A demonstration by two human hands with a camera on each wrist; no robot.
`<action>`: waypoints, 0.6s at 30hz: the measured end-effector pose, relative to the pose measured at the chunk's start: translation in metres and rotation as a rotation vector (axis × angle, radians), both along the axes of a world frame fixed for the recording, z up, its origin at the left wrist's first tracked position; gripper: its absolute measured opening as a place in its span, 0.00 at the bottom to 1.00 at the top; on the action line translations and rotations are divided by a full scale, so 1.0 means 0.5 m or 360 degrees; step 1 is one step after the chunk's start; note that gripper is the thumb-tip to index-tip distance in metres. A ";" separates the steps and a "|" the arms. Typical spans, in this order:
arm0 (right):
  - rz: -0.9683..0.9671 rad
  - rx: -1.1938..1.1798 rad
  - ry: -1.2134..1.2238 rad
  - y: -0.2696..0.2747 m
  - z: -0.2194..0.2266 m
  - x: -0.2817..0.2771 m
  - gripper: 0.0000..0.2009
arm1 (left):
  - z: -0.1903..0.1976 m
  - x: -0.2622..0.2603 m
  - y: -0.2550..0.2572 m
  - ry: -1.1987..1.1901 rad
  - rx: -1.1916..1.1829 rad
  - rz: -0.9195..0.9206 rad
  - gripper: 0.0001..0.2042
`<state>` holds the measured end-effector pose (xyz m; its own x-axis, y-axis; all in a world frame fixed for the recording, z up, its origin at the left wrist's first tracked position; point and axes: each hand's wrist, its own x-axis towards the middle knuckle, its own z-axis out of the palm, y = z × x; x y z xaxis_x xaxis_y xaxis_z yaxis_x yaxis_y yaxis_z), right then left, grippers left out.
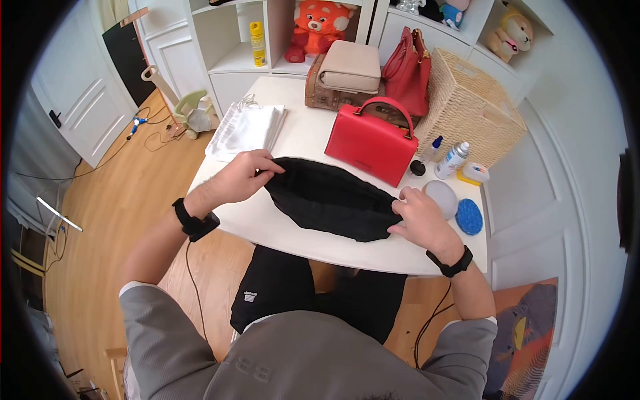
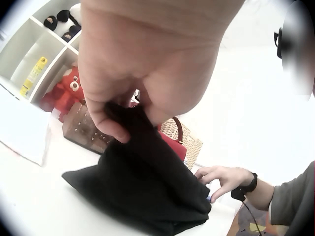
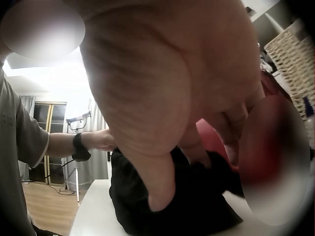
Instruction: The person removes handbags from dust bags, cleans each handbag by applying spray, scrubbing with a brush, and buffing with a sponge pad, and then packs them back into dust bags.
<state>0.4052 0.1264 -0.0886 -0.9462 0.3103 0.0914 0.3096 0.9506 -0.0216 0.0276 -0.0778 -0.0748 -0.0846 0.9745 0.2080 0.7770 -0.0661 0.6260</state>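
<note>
A black cloth bag [image 1: 330,200] is spread wide between both hands above the front of the white table [image 1: 253,223], its mouth facing up. The left hand [image 1: 233,179] pinches the bag's left end at the rim; in the left wrist view, thumb and fingers of that hand [image 2: 147,64] hold the black cloth [image 2: 147,182]. At the other end, the right hand [image 1: 427,217] grips the rim, and the right wrist view shows its thumb and fingers [image 3: 167,98] on the black fabric [image 3: 192,211]. The inside of the bag is dark.
A red handbag [image 1: 373,143] stands just behind the cloth bag. Folded white cloth [image 1: 250,130] lies at the back left. At the right are a spray can [image 1: 452,160], a blue sponge [image 1: 469,217], a pale round object [image 1: 441,199] and a wicker basket [image 1: 467,110].
</note>
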 end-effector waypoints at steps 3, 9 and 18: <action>0.0044 0.0026 0.0072 0.016 0.032 0.016 0.18 | 0.051 0.010 -0.019 0.0411 -0.0113 -0.0301 0.20; -0.0025 -0.0307 0.0825 0.016 0.248 0.049 0.14 | 0.215 -0.019 0.003 0.0850 0.0485 -0.0268 0.20; -0.0163 -0.0164 0.0851 0.029 0.300 0.038 0.15 | 0.299 -0.035 0.020 -0.0212 0.0142 0.0107 0.12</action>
